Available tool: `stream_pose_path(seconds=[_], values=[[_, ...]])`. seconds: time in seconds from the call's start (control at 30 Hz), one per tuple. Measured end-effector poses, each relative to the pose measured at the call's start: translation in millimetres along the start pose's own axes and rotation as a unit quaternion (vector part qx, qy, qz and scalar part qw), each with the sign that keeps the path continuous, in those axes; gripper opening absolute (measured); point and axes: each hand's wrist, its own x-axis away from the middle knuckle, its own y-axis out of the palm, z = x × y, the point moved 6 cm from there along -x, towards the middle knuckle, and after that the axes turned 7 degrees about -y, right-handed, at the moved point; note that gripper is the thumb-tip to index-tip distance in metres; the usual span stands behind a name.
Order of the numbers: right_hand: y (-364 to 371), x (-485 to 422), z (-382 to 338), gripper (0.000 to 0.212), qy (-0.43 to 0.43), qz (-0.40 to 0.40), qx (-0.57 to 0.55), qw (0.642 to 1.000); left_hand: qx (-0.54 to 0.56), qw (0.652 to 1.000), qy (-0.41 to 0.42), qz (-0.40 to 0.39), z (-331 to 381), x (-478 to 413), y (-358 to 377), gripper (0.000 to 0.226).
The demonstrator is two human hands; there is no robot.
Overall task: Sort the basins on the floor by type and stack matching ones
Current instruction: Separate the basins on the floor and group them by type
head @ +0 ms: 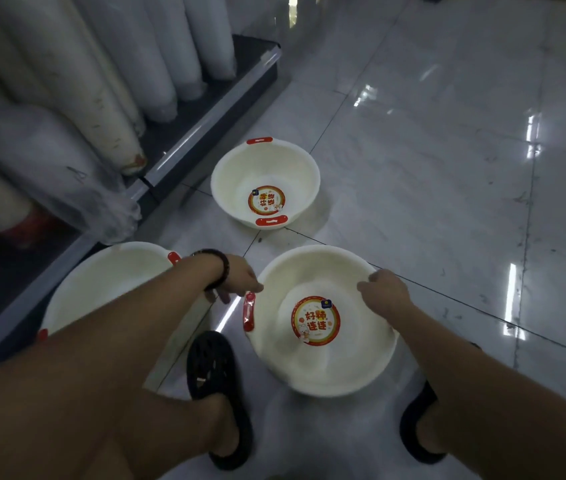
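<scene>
The glossy pale-tiled floor (447,168), crossed by dark grout lines, carries three cream basins with red handles. The near basin (326,358) is between the left grip (236,278) and the right grip (383,292); whether it rests or is lifted is unclear. The far basin (266,174) lies beyond the left grip. The side basin (101,282) lies to that grip's left, beside a dark shelf base (205,109). Black sandals (212,368) stand nearer than both grips.

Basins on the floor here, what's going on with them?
A person stands over three white basins with red handles on a tiled floor. The left hand grips the nearest basin at its rim by a red handle, and the right hand grips the opposite rim. A second basin sits to the left beside a shelf, and a third basin sits farther ahead. None are stacked yet.
</scene>
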Motion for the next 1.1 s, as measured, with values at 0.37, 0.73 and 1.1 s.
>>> stream_pose_path(seconds=[0.37,0.73,1.1], values=[[55,-83,-148,0.032,0.092,-0.123,-0.387,0.909,0.112,0.956,0.187,0.198,11,57,-111,0.027],[133,-180,-178,0.066,0.158,-0.135,-0.573,0.793,0.116,0.967,0.146,0.171,9,3,-120,0.027],[122,-123,-206,0.031,0.181,-0.032,-0.627,0.757,0.294,0.955,-0.038,0.024,-30,-7,-106,0.062]])
